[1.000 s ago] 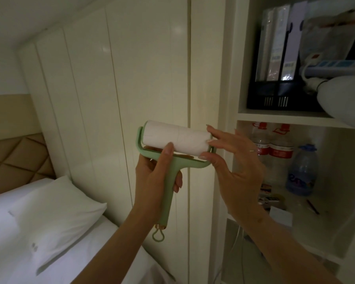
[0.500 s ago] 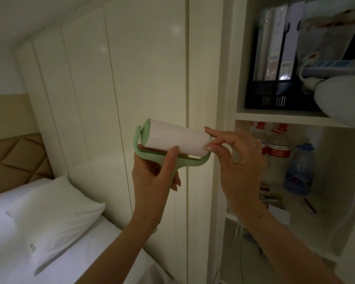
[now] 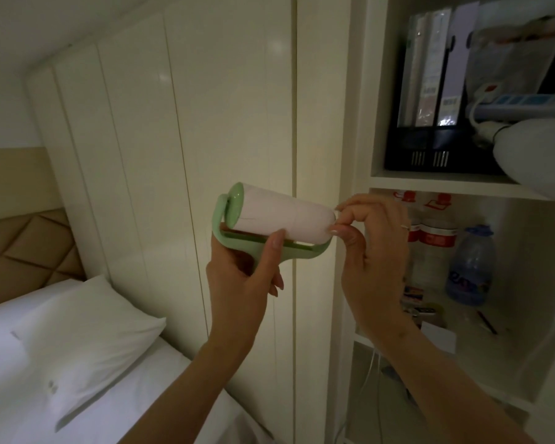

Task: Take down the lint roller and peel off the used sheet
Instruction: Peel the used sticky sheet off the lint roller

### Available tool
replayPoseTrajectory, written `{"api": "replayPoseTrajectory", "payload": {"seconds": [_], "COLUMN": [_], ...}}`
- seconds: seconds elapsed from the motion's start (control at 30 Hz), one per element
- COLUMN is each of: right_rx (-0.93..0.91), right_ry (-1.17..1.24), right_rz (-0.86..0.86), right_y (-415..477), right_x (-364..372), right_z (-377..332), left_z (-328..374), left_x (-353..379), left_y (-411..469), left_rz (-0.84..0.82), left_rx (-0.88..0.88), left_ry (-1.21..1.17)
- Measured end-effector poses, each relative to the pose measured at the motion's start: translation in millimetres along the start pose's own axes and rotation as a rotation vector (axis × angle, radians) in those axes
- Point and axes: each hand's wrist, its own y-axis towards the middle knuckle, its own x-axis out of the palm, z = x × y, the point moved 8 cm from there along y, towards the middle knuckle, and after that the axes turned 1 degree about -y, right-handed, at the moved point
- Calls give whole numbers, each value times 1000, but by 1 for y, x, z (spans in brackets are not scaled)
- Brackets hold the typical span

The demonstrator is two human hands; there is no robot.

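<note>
The lint roller has a pale green frame and handle and a white paper roll. It is held up in front of the white wardrobe doors, roll lying roughly level. My left hand is wrapped around the handle, thumb resting on the frame just under the roll. My right hand is at the roll's right end, thumb and forefinger pinched at the edge of the paper there. Whether a sheet edge is lifted is too small to tell.
White wardrobe doors stand behind the roller. To the right are open shelves with black file boxes, a power strip, red-capped bottles and a blue bottle. A bed with a white pillow lies at lower left.
My right hand has closed from spread fingers into a pinch at the roll's right end. The roller has turned slightly, its left end cap now facing me more.
</note>
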Motion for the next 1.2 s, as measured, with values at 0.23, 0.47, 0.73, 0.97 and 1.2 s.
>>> {"api": "replayPoseTrajectory", "payload": {"seconds": [0.23, 0.47, 0.73, 0.97, 1.2], "right_rx": [221, 178, 194, 440, 785], "right_ry": [240, 219, 196, 219, 494], "right_rz": [-54, -82, -41, -178, -324], "right_y": [-12, -7, -2, -10, -32], "right_x": [3, -1, 0, 18, 33], "right_z": [13, 8, 14, 42, 65], "left_z": [-7, -7, -12, -28, -42], "left_x": [0, 0, 3, 6, 3], "left_y": [0, 1, -1, -3, -4], "left_rz": [20, 15, -17, -73, -59], "left_rx": [-132, -142, -162, -240, -293], "left_ry": [-112, -99, -84, -45, -16]}}
